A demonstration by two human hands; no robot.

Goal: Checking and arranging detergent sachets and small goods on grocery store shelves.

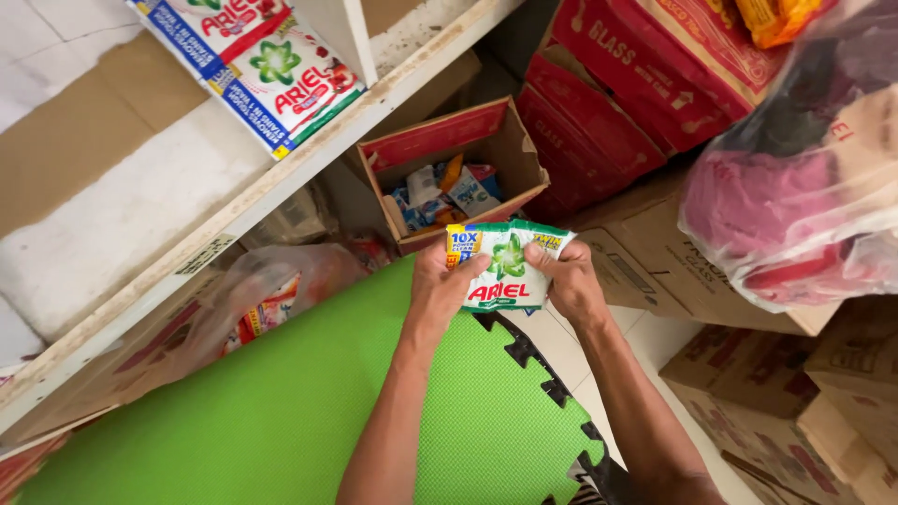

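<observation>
Both hands hold up a small white and green detergent sachet (505, 266) in the middle of the head view. My left hand (440, 285) grips its left edge, thumb across the front. My right hand (572, 281) pinches its right edge. The sachet hangs above the far end of a green foam mat (309, 402). Just beyond it, an open red and brown cardboard box (505, 150) holds several small packets.
A white shelf (140, 206) runs along the left with larger detergent packets (271, 65) lying on it. Red cartons (617, 103) and brown cartons (748, 374) are stacked at right, under a clear plastic bag (795, 178) of goods. A crumpled plastic bag (267, 290) lies under the shelf.
</observation>
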